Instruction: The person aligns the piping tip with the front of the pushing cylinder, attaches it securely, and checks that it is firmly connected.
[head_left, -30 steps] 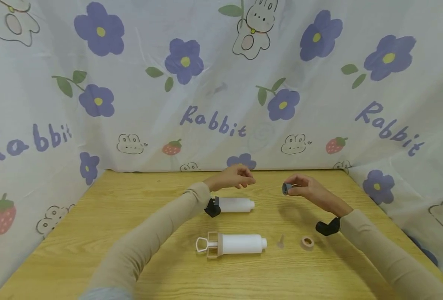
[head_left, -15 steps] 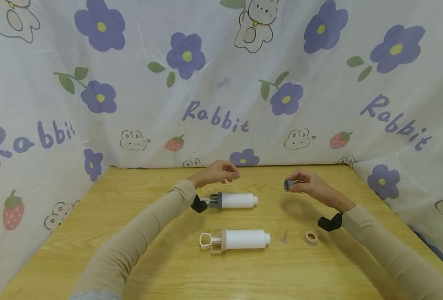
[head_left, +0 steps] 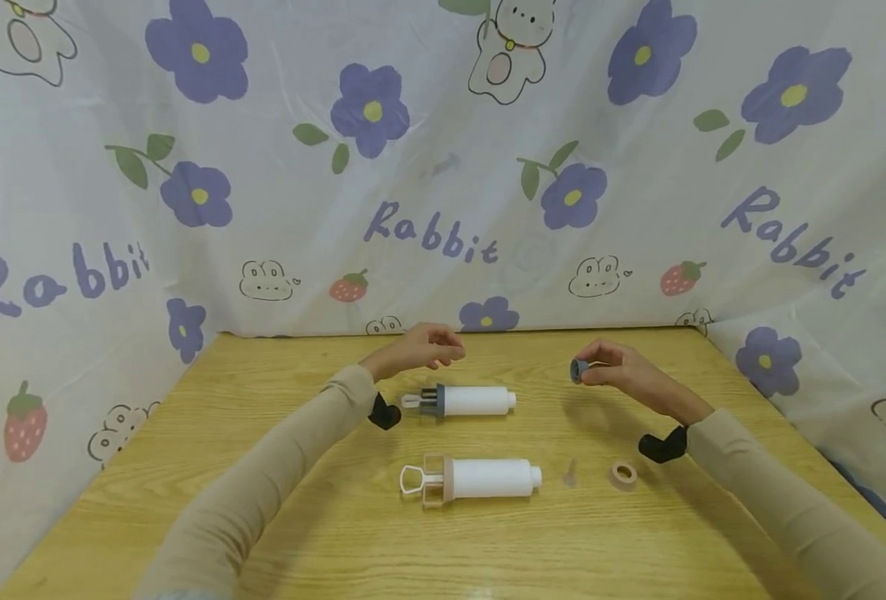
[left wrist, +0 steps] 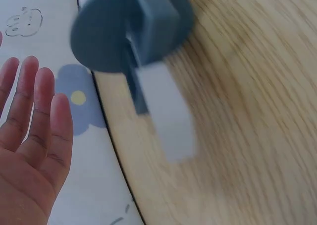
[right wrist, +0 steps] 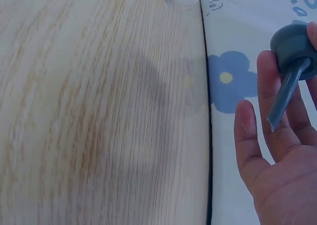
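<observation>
I see my right hand (head_left: 623,375) raised above the counter (head_left: 322,533) at about two o'clock from the middle, its fingers pinching a small grey nozzle cap (head_left: 578,370); in the right wrist view the cap (right wrist: 292,49) sits against the fingertips with a thin grey spout pointing down across the palm. My left hand (head_left: 420,348) hovers at about eleven o'clock, fingers loosely curled and holding nothing, just above the grey-collared white tube (head_left: 468,401) that lies on its side on the counter. In the left wrist view that tube's grey collar (left wrist: 131,27) shows blurred and close, apart from my straight fingers (left wrist: 34,116). At six o'clock from it lies a second white tube with a tan collar (head_left: 480,479), and to its right, toward three o'clock, a tan ring (head_left: 623,476).
</observation>
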`<state>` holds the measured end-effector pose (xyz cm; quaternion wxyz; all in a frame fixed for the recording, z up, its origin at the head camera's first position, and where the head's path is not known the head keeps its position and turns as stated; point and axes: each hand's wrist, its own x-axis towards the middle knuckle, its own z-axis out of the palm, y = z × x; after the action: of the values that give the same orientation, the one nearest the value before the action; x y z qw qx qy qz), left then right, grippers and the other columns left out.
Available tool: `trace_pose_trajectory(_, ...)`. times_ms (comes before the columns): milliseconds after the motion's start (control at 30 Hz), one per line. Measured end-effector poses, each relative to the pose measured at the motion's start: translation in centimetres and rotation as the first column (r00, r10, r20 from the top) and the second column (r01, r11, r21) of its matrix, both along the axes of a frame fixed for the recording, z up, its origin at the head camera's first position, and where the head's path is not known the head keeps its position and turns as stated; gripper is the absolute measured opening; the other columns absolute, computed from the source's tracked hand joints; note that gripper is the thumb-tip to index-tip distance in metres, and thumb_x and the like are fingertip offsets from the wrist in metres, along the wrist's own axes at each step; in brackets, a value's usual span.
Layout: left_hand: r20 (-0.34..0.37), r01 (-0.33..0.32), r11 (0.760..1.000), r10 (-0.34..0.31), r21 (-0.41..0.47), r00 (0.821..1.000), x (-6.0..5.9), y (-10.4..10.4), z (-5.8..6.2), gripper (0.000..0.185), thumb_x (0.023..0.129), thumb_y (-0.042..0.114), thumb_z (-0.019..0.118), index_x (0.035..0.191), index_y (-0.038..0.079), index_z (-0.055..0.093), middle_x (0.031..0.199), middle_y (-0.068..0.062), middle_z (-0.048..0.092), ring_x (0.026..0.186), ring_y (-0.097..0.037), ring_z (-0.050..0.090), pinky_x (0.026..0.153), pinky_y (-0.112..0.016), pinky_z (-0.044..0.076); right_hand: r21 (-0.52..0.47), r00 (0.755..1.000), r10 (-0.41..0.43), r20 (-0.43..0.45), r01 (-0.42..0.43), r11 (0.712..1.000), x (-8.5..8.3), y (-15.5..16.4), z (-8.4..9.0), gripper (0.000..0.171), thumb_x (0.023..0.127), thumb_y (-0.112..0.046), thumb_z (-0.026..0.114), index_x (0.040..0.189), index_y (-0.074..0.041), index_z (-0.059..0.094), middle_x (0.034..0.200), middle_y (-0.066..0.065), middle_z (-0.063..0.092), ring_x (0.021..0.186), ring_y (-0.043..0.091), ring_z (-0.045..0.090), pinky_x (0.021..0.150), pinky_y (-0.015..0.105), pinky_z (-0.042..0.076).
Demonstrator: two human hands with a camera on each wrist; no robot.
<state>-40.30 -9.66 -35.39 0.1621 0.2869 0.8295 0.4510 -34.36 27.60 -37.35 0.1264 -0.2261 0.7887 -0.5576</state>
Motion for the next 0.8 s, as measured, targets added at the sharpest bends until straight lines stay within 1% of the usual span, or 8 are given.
trace_pose_trajectory(100, 0.005, -0.013, 1.0, 0.013, -0.004, 1.0, 0.1, -0.7, -0.2, 0.025, 0.087, 0.033, 0.057, 0.104, 0.015, 0.058, 0.1, -0.005, 0.06, 0.092, -0.025, 0.056, 0.083, -0.047, 0.046, -0.005, 1.0, 0.009, 0.001, -0.009, 1.0, -0.1, 0.0, -0.1, 0.037, 0.088, -0.02, 0.058, 0.115, 0.0, 0.045, 0.107, 0.015, 0.053, 0.106, 0.042, 0.047, 0.091, 0.045, 0.041)
trace_pose_trajectory(167, 0.015, -0.018, 1.0, 0.018, -0.003, 1.0, 0.2, -1.1, -0.3, 0.025, 0.087, 0.033, 0.058, 0.104, 0.014, 0.058, 0.099, -0.006, 0.06, 0.095, -0.031, 0.055, 0.084, -0.05, 0.045, -0.009, 1.0, 0.017, 0.003, -0.017, 1.0, -0.2, 0.0, -0.2, 0.036, 0.088, -0.02, 0.057, 0.115, 0.0, 0.045, 0.107, 0.014, 0.053, 0.105, 0.04, 0.048, 0.091, 0.047, 0.04)
trace_pose_trajectory(267, 0.039, -0.025, 1.0, 0.024, 0.009, 0.999, 0.3, -1.6, -0.8, 0.026, 0.087, 0.032, 0.057, 0.105, 0.013, 0.058, 0.099, -0.006, 0.06, 0.101, -0.038, 0.051, 0.085, -0.051, 0.044, -0.011, 1.0, 0.027, 0.011, -0.027, 1.0, -0.3, 0.0, -0.4, 0.034, 0.088, -0.019, 0.057, 0.115, -0.001, 0.045, 0.107, 0.011, 0.054, 0.103, 0.033, 0.052, 0.091, 0.048, 0.04)
trace_pose_trajectory(367, 0.047, -0.032, 0.999, 0.031, 0.012, 0.998, 0.4, -1.9, -1.2, 0.026, 0.087, 0.032, 0.057, 0.105, 0.013, 0.058, 0.101, -0.009, 0.059, 0.102, -0.039, 0.051, 0.084, -0.049, 0.045, -0.008, 0.999, 0.034, 0.01, -0.034, 0.999, -0.4, -0.1, -0.5, 0.033, 0.089, -0.018, 0.056, 0.115, -0.002, 0.045, 0.108, 0.011, 0.053, 0.101, 0.025, 0.054, 0.092, 0.05, 0.039)
trace_pose_trajectory(467, 0.053, -0.038, 0.999, 0.038, -0.002, 0.998, 0.5, -2.1, -1.6, 0.026, 0.086, 0.034, 0.058, 0.105, 0.015, 0.059, 0.107, -0.015, 0.059, 0.102, -0.037, 0.053, 0.084, -0.047, 0.046, -0.009, 0.999, 0.031, 0.015, -0.031, 0.999, -0.4, -0.3, -0.6, 0.033, 0.089, -0.018, 0.056, 0.116, -0.002, 0.045, 0.11, 0.012, 0.052, 0.1, 0.022, 0.054, 0.092, 0.051, 0.038)
trace_pose_trajectory(533, 0.057, -0.032, 0.999, 0.033, -0.026, 0.998, 0.6, -2.3, -1.9, 0.029, 0.085, 0.037, 0.059, 0.106, 0.016, 0.058, 0.111, -0.015, 0.058, 0.101, -0.033, 0.054, 0.083, -0.044, 0.047, -0.011, 0.999, 0.024, 0.022, -0.024, 1.0, -0.3, -0.4, -0.6, 0.034, 0.088, -0.018, 0.057, 0.116, -0.002, 0.045, 0.111, 0.013, 0.051, 0.1, 0.022, 0.054, 0.093, 0.052, 0.038)
trace_pose_trajectory(633, 0.084, -0.005, 0.997, 0.011, -0.074, 0.996, 0.8, -2.5, -2.3, 0.038, 0.083, 0.04, 0.06, 0.112, 0.016, 0.056, 0.113, -0.009, 0.059, 0.098, -0.026, 0.055, 0.08, -0.04, 0.047, -0.015, 0.999, 0.013, 0.029, -0.013, 1.0, -0.3, -0.6, -0.6, 0.035, 0.087, -0.018, 0.058, 0.115, -0.001, 0.045, 0.111, 0.014, 0.051, 0.099, 0.022, 0.054, 0.093, 0.052, 0.038)
trace_pose_trajectory(800, 0.079, 0.062, 0.98, -0.047, -0.19, 0.996, 1.3, -2.4, -3.0, 0.055, 0.079, 0.044, 0.064, 0.124, 0.015, 0.05, 0.117, 0.001, 0.056, 0.103, -0.017, 0.052, 0.084, -0.034, 0.045, -0.018, 1.0, 0.013, 0.026, -0.012, 1.0, -0.3, -0.8, -0.7, 0.036, 0.087, -0.018, 0.059, 0.115, -0.001, 0.045, 0.111, 0.015, 0.051, 0.1, 0.023, 0.054, 0.093, 0.053, 0.037)
